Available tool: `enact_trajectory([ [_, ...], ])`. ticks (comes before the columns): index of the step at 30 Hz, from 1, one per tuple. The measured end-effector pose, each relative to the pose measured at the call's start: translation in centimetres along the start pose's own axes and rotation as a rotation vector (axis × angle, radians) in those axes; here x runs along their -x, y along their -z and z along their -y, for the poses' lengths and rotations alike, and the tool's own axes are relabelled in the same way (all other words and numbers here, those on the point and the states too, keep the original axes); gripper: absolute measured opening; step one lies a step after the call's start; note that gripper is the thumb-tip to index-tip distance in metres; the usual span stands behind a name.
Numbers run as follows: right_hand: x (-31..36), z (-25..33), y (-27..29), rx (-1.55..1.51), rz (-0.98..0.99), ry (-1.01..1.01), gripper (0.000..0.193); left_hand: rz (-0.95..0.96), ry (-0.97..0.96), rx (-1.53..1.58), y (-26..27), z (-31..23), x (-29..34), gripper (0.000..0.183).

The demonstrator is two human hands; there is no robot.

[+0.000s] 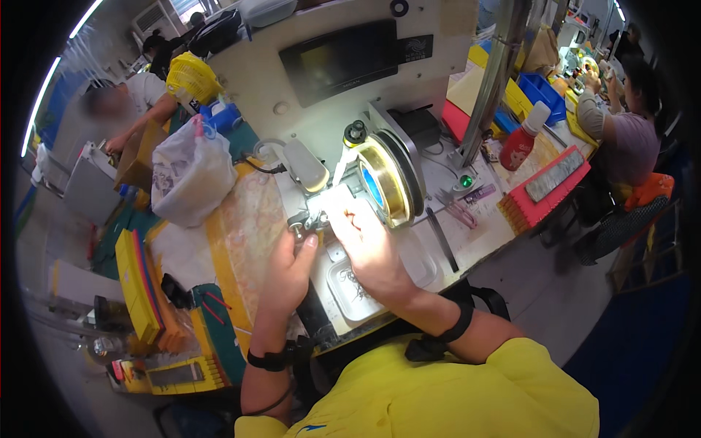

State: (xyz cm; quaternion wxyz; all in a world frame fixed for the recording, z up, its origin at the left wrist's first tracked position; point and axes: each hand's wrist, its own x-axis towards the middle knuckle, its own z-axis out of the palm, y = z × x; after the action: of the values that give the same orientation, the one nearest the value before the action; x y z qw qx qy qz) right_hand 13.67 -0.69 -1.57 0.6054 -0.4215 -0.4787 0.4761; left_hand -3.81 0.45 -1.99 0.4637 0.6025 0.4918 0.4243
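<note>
My left hand (289, 269) is closed at a small metal fixture with a round knob (297, 225), its thumb toward my other hand. My right hand (371, 252) is bent inward under strong lamp glare, fingertips pinched together; whatever they hold is washed out by the light. Just right of the fingertips stands a wheel with a gold-coloured rim (396, 191) and a blue centre, mounted on a white machine (255, 80). A dropper-like bottle with a black cap (355, 133) sits above it. Below my right wrist lies a white plastic tray (349, 312) with thin metal bits in it.
A dark screen (338, 62) is set in the machine's panel. Left stand a white plastic bag (191, 175) and yellow boards (137, 285). Right are a black bar (442, 239), pink-handled pliers (461, 212), a red bottle (520, 142) and a pink block (544, 191). Other people sit at benches.
</note>
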Motion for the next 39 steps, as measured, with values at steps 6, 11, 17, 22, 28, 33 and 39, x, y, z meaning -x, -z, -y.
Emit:
enact_trajectory([
  [6,-0.7,1.6,-0.8,-0.048,-0.023,-0.048,0.018,-0.019,0.001,-0.003,-0.4,1.3,0.1,0.028],
  [11,-1.2,1.0,-0.9,-0.033,-0.052,0.026,0.014,-0.1,0.006,-0.412,0.9,-1.3,0.3,0.02],
  [17,-0.6,0.2,-0.3,0.269,-0.102,0.349,0.018,-0.271,-0.149,-0.579,3.7,-5.5,0.8,0.02],
  [22,2.5,0.9,2.0,-0.102,0.027,-0.108,0.02,-0.175,-0.077,-0.108,-2.4,-7.3,3.7,0.01],
  [28,2.8,-0.3,1.9,-0.14,0.016,0.027,0.019,-0.108,-0.167,-0.065,-4.9,-5.1,3.0,0.006],
  [33,2.9,1.3,3.0,0.111,0.061,-0.06,0.03,-0.203,-0.27,-0.337,-4.5,-5.7,3.0,0.008],
  [39,2.4,12.1,16.8,0.188,-0.082,-0.141,0.035,-0.293,-0.79,-0.762,-3.3,-6.4,1.3,0.014],
])
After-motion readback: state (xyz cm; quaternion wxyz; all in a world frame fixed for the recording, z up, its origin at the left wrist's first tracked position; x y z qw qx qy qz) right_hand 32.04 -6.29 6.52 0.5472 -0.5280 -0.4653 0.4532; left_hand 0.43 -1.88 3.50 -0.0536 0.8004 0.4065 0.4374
